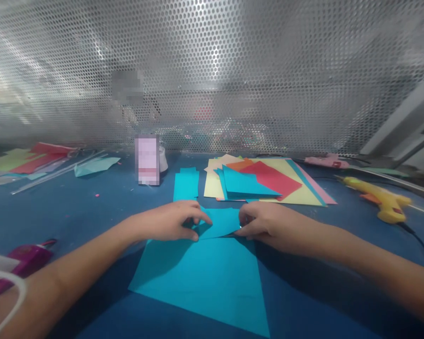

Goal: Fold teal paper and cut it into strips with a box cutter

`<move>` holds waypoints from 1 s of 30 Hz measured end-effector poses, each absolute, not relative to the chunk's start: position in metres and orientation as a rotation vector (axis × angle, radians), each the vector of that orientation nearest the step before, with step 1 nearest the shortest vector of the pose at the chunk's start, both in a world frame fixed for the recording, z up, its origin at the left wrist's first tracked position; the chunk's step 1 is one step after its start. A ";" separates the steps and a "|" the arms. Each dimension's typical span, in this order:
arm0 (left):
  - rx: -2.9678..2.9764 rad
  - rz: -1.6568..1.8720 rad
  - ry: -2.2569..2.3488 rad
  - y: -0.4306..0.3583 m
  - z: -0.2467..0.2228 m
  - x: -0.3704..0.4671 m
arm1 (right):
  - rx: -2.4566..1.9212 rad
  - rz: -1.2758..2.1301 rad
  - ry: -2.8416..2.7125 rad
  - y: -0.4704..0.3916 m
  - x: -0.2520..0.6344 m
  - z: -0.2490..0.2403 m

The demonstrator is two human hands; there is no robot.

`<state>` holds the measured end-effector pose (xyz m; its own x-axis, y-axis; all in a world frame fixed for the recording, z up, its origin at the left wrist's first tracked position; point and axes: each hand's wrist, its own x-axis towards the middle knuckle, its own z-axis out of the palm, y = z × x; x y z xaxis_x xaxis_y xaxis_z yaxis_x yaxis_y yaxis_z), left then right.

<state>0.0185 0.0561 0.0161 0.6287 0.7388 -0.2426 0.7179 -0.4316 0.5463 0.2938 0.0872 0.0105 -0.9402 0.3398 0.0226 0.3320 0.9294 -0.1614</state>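
Here's the turquoise strip (221, 221), smooth and slightly bowed, right between my hands, its long axis running left to right. I've got its right end pinched in my right hand (256, 220); my left hand (189, 221) touches the left end, index finger extended over it, though I can't tell whether it grips. Just nearer me lies the large turquoise sheet (208, 282), edges fanning outward, blue tabletop (304, 296) spreading either side. Beyond my hands sit folded turquoise pieces (186, 184) and layered coloured papers (281, 181); the yellow glue gun (388, 200) lies beyond my right forearm.
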 end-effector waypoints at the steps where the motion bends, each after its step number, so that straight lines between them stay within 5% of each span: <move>1: 2.249 0.036 1.137 0.057 0.016 0.018 | -0.527 0.254 -3.047 0.086 0.294 0.012; 30: 2.356 0.028 1.062 0.057 0.014 0.014 | -0.692 0.403 -3.093 0.072 0.293 0.027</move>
<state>0.0141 0.0571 0.0139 0.6878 0.6981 -0.1990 0.6867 -0.5369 0.4902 0.2930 0.0716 0.0266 -0.9047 0.4126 -0.1059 0.4260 0.8744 -0.2323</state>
